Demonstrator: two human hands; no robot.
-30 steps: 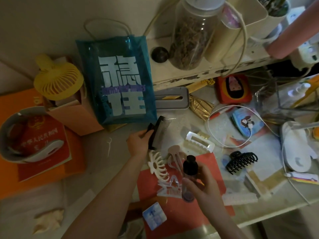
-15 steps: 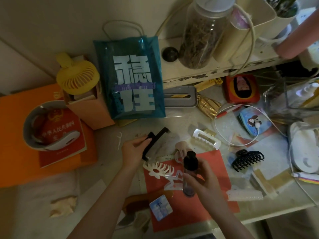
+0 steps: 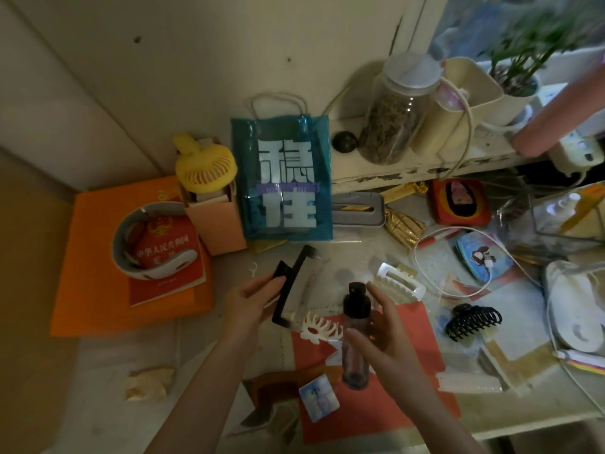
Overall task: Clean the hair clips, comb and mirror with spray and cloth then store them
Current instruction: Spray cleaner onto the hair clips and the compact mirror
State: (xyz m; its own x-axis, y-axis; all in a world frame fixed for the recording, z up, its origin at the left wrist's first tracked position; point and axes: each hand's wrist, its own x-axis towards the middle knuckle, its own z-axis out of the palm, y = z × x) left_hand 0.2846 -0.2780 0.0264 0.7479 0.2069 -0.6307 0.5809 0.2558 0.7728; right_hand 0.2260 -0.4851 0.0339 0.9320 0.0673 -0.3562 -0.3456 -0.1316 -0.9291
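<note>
Holding a black-framed hair clip (image 3: 296, 286) in my left hand (image 3: 252, 301), I note the fingers and thumb pinch its lower left edge; the clip is lifted off the table (image 3: 108, 381) and tilted, its long side running up toward the blue bag (image 3: 283, 178); my right hand (image 3: 381, 329) is wrapped round a small spray bottle (image 3: 356, 335), thumb on the near side, fingers curled behind, the black cap uppermost and just right of the clip. Beneath the two hands lies a cream flower-shaped clip (image 3: 319, 327), partly on a red sheet (image 3: 406, 371); a clear rectangular clip (image 3: 401, 283) rests just beyond the bottle; a black claw clip (image 3: 473, 321) lies well to the right, apart from both hands; a pale toothed clip (image 3: 468, 383) lies near the right edge of the red sheet; a small square blue-white item (image 3: 319, 398), possibly the mirror, sits on the sheet's near left corner; a crumpled cloth (image 3: 149, 383) lies on the table to the far left. Comb: I cannot tell which item it is.
</note>
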